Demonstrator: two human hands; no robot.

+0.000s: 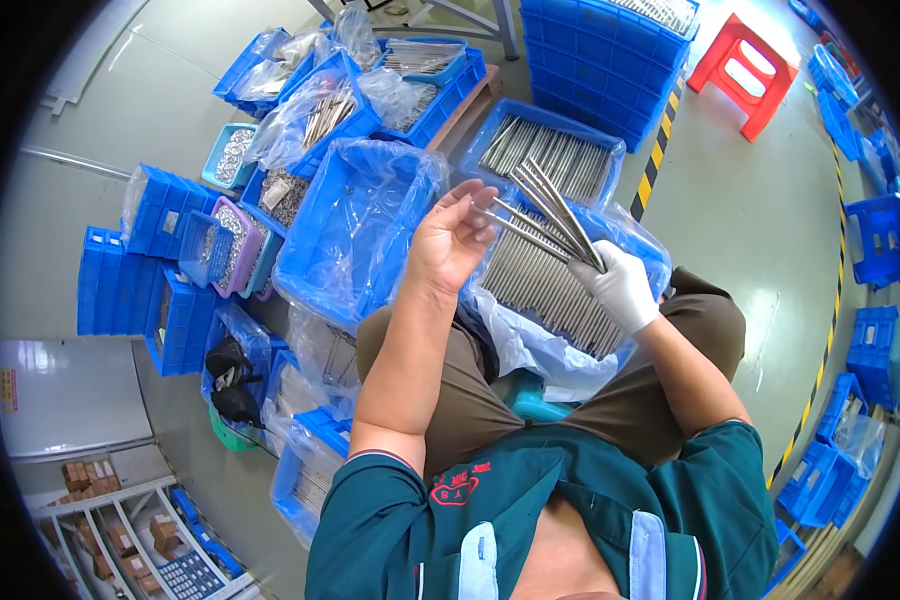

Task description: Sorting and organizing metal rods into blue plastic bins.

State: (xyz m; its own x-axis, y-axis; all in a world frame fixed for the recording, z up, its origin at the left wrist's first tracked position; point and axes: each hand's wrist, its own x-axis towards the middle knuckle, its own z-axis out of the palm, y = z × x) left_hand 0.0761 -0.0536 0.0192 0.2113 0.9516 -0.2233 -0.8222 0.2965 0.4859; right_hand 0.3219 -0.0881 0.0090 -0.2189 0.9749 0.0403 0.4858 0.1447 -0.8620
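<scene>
My right hand (620,288), in a white glove, is closed around the lower ends of several slim silver metal rods (555,210), which fan out up and to the left. My bare left hand (450,238) is raised beside them, fingers curled at the far end of one rod (525,228) that slants away from the bunch. The fingertips seem to pinch that end, partly hidden by the hand. Below both hands, a blue crate (658,262) lined with clear plastic holds rows of similar rods (545,290) between my knees.
Beyond it, another blue crate (615,158) holds more rods. An plastic-lined blue crate (300,240) stands at my left, near piled crates and small tubs of metal parts (232,160). Tall stacked crates (600,70) and a red stool (745,75) stand farther off.
</scene>
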